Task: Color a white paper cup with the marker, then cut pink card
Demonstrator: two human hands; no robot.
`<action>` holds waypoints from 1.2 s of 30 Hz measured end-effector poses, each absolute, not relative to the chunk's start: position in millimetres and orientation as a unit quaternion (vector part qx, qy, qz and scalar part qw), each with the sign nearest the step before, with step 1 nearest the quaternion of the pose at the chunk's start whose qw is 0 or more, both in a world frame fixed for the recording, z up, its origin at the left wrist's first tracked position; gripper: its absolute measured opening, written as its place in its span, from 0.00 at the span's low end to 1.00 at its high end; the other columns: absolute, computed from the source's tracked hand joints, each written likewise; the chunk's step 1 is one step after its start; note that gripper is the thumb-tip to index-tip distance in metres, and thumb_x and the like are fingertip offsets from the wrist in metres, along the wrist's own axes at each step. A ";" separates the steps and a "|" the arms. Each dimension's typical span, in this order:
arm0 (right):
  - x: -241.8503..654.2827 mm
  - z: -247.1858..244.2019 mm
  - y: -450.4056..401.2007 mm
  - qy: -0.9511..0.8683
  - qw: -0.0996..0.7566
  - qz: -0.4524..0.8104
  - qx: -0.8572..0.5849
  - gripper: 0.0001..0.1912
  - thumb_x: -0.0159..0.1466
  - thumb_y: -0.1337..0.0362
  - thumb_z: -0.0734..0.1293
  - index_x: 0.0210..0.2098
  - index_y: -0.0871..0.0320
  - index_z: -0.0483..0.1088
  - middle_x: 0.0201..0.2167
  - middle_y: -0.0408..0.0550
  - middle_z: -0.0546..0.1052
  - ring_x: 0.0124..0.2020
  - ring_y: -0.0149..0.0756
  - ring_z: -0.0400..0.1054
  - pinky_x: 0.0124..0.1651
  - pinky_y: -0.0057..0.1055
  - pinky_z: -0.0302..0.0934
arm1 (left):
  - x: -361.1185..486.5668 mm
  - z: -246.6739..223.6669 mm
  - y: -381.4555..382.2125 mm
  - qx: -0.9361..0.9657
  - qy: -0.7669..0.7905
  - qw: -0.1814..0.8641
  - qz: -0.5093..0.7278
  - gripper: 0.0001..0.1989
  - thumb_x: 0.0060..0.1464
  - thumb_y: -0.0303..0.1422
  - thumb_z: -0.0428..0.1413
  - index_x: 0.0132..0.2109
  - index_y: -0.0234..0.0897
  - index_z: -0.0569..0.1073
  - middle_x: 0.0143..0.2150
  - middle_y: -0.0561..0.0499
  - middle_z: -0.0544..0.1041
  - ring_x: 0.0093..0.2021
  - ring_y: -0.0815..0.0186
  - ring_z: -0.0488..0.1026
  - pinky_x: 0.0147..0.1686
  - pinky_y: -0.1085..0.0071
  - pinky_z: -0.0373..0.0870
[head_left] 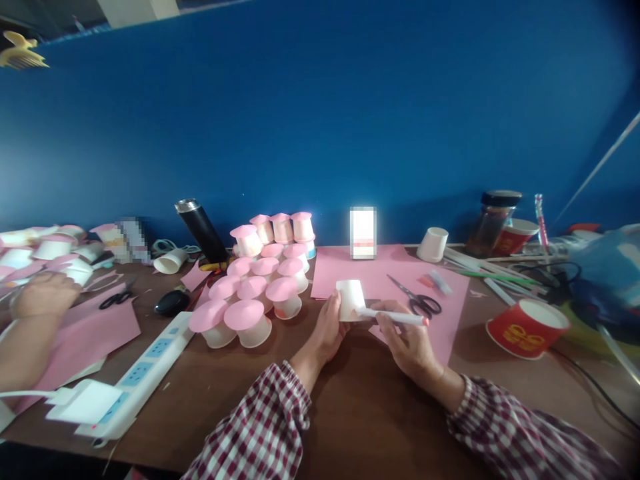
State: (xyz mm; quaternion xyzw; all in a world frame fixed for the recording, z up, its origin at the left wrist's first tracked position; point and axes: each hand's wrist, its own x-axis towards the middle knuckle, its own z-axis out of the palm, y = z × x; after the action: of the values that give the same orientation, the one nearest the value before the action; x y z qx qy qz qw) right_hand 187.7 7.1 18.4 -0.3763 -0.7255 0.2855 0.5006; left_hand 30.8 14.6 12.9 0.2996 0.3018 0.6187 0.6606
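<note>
Left hand (328, 331) is gripping cup (351, 299). Right of cup, right hand (413, 348) is holding pen (407, 318), pointing toward cup.

Left hand (329, 328) curled, right hand (411, 347) pinching

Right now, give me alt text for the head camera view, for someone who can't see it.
A person's left grip holds a white cup while the right grip points a pen at it, above a brown table. Pink-topped cups cluster to the left; scissors lie on pink paper ahead, before a blue wall. At far left, another person's hand shows.
</note>
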 end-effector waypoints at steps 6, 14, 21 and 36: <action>187.4 22.1 6.4 -0.739 0.497 0.277 -0.361 0.07 0.66 0.63 0.60 0.37 0.57 0.68 0.28 0.45 0.73 0.30 0.33 0.68 0.32 0.28 0.63 | 30.6 12.9 16.8 0.277 0.321 0.658 0.622 0.18 0.57 0.46 0.51 0.37 0.33 0.68 0.30 0.52 0.69 0.29 0.71 0.67 0.31 0.73 0.65; 186.5 23.0 5.6 -0.730 0.503 0.273 -0.373 0.08 0.66 0.62 0.60 0.38 0.57 0.68 0.29 0.45 0.73 0.29 0.32 0.67 0.29 0.27 0.62 | 30.1 11.0 17.3 0.276 0.313 0.666 0.618 0.19 0.57 0.46 0.50 0.38 0.31 0.69 0.31 0.49 0.71 0.30 0.69 0.69 0.32 0.73 0.67; 186.3 22.0 7.4 -0.708 0.508 0.291 -0.394 0.09 0.66 0.61 0.60 0.37 0.58 0.69 0.26 0.45 0.72 0.27 0.33 0.68 0.27 0.26 0.62 | 30.4 13.4 17.0 0.255 0.326 0.665 0.621 0.20 0.58 0.45 0.49 0.41 0.30 0.70 0.33 0.46 0.74 0.31 0.66 0.71 0.32 0.71 0.69; 186.1 20.1 8.8 -0.696 0.520 0.312 -0.385 0.10 0.66 0.59 0.60 0.36 0.58 0.69 0.25 0.46 0.72 0.26 0.33 0.69 0.24 0.26 0.63 | 29.4 16.2 16.5 0.204 0.337 0.656 0.644 0.20 0.58 0.44 0.50 0.47 0.31 0.70 0.36 0.44 0.76 0.34 0.63 0.74 0.39 0.64 0.73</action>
State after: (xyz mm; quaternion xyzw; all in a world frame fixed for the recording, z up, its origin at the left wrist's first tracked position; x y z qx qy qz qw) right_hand 186.1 8.8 20.1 -0.3854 -0.6958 0.3115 0.5200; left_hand 29.4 16.5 16.2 0.2039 0.3371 0.6435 0.6562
